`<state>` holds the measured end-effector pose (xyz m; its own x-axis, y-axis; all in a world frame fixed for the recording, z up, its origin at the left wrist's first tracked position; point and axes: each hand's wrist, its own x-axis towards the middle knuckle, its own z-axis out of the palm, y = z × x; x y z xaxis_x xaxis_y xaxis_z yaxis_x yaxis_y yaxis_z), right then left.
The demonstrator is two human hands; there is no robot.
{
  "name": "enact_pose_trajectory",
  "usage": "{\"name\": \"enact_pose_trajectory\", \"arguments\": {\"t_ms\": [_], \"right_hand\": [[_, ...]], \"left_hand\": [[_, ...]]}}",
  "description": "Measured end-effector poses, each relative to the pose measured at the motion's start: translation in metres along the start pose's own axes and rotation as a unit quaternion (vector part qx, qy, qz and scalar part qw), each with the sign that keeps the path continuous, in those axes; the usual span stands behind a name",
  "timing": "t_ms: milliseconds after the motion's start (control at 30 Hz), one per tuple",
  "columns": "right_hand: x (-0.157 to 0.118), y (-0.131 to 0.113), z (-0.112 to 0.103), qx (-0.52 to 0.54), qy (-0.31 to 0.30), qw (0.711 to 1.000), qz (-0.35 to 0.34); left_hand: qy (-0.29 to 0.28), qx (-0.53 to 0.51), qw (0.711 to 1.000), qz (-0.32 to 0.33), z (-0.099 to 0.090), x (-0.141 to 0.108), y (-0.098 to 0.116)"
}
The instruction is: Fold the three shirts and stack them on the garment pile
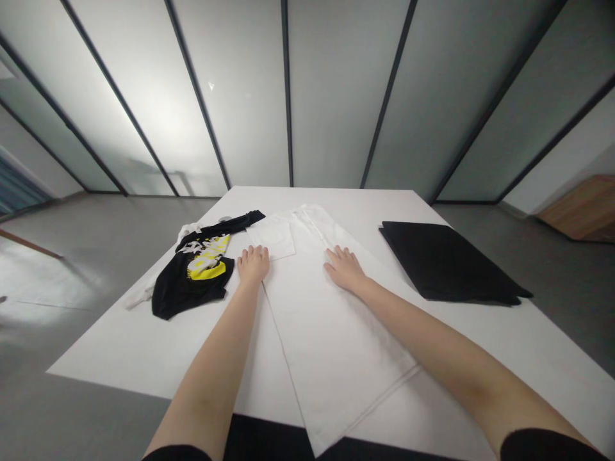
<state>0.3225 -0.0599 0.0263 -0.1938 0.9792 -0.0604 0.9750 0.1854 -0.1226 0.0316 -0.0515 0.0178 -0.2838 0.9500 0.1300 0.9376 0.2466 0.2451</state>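
A long white cloth garment (331,339) lies spread on the white table, its lower corner reaching the near edge. My left hand (254,263) rests at the garment's left edge, beside a white flap (276,237), with its fingers apart. On the upper right part of the garment, my right hand (344,267) lies palm down with spread fingers. Neither hand grips anything that shows. The far end of the garment looks gathered and wrinkled.
On the left of the table (106,352) lies a black shirt (177,282) with a yellow and white print, over some white cloth (139,296). Folded black cloth or panels (446,262) lie on the right. Frosted glass panels (331,96) stand behind the table.
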Motion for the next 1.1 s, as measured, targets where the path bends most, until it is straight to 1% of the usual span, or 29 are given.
{"name": "enact_pose_trajectory", "arguments": {"t_ms": [67, 133, 200, 267, 300, 367, 433, 533, 667, 767, 867, 1000, 1033, 1100], "right_hand": [[-0.034, -0.012, 0.000, 0.026, -0.021, 0.998, -0.059], [-0.074, -0.028, 0.001, 0.067, -0.045, 0.985, -0.154], [-0.114, -0.046, 0.004, 0.117, -0.037, 0.956, -0.266], [-0.148, -0.062, 0.009, 0.156, -0.030, 0.929, -0.335], [-0.160, -0.067, 0.012, 0.157, -0.035, 0.917, -0.366], [-0.175, -0.074, 0.019, 0.148, -0.035, 0.898, -0.414], [-0.180, -0.075, 0.024, 0.138, -0.031, 0.886, -0.442], [-0.178, -0.075, 0.026, 0.134, -0.035, 0.875, -0.463], [-0.177, -0.078, 0.020, 0.118, -0.041, 0.861, -0.493], [-0.177, -0.080, 0.016, 0.096, -0.043, 0.857, -0.505], [-0.176, -0.080, 0.015, 0.084, -0.047, 0.857, -0.506], [-0.179, -0.082, 0.014, 0.077, -0.050, 0.860, -0.501], [-0.180, -0.084, 0.014, 0.075, -0.055, 0.863, -0.496], [-0.184, -0.087, 0.012, 0.070, -0.077, 0.881, -0.461]], "left_hand": [[0.004, 0.002, 1.000, 0.012, 0.002, 0.015, -0.003], [-0.003, -0.002, 1.000, 0.016, 0.004, 0.032, -0.006], [-0.010, -0.013, 1.000, 0.002, 0.004, 0.048, -0.009], [-0.012, -0.022, 0.999, -0.024, 0.004, 0.063, -0.011], [-0.010, -0.023, 0.999, -0.033, 0.004, 0.068, -0.012], [0.001, -0.021, 0.999, -0.049, 0.005, 0.077, -0.012], [0.025, -0.016, 0.997, -0.074, 0.008, 0.082, -0.011], [0.053, -0.019, 0.993, -0.108, 0.011, 0.085, -0.010], [0.050, -0.033, 0.994, -0.089, 0.012, 0.088, -0.012], [0.049, -0.025, 0.996, -0.070, 0.010, 0.089, -0.013], [0.046, -0.029, 0.997, -0.047, 0.007, 0.086, -0.011], [0.041, -0.094, 0.994, -0.041, 0.003, 0.080, -0.007], [0.041, -0.110, 0.992, -0.044, 0.003, 0.079, -0.007], [0.036, -0.127, 0.990, -0.042, 0.001, 0.078, -0.008]]}}
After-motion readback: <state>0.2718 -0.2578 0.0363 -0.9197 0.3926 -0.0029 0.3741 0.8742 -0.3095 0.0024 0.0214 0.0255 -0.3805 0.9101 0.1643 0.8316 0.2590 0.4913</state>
